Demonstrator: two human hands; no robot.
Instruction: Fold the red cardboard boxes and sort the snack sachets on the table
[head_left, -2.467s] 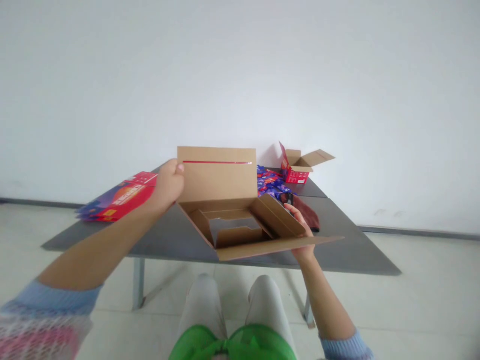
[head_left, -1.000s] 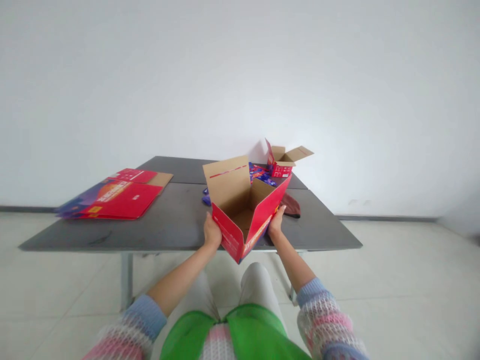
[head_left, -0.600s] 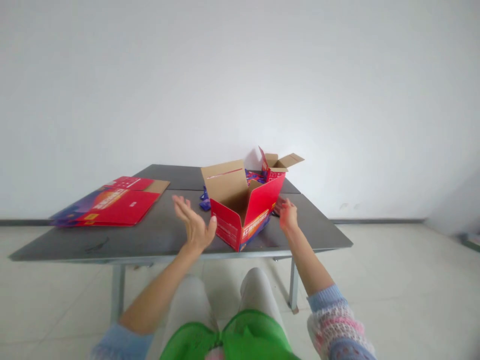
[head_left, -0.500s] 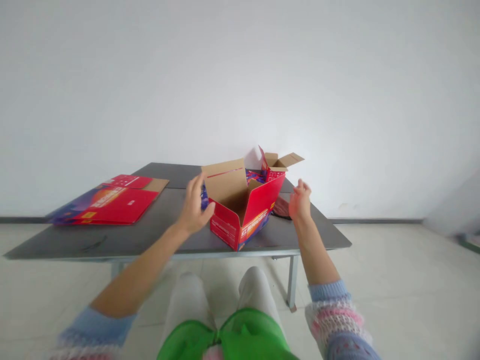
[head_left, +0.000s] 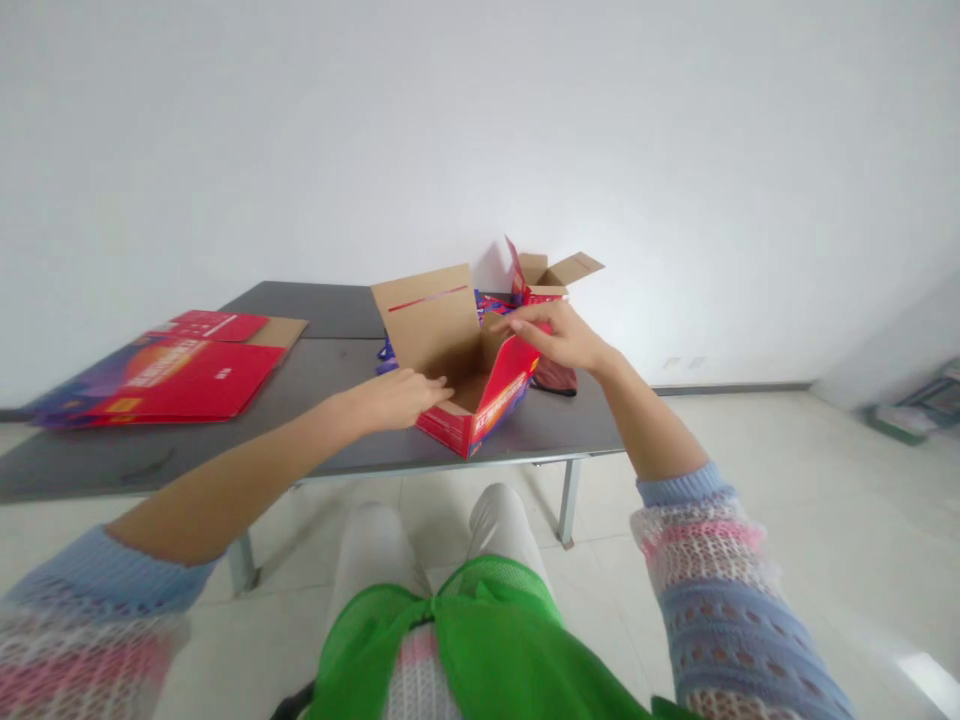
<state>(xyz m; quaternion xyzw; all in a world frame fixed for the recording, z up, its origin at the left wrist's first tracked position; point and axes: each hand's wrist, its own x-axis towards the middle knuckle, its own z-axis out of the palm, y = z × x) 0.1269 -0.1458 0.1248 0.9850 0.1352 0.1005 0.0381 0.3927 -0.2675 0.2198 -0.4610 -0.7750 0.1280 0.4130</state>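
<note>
Hands: left hand [head_left: 397, 400] and right hand [head_left: 559, 335] swung in over the front box [head_left: 504, 400] since last frame
Left: index out, rest hidden, can't tell
Right: fingers loosely apart at red flap [head_left: 519, 362]
Front box: table's [head_left: 334, 385] near edge; looks shaped, flaps unclosed
Flat cartons [head_left: 180, 375]: not folded up yet
Room: white wall [head_left: 480, 130], pale floor [head_left: 712, 560]

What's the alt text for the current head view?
A person's left hand and right hand are at the edges of an open red cardboard box on a dark grey table. Flattened red-and-purple cardboard cartons lie left; a second open red cardboard box stands behind.
</note>
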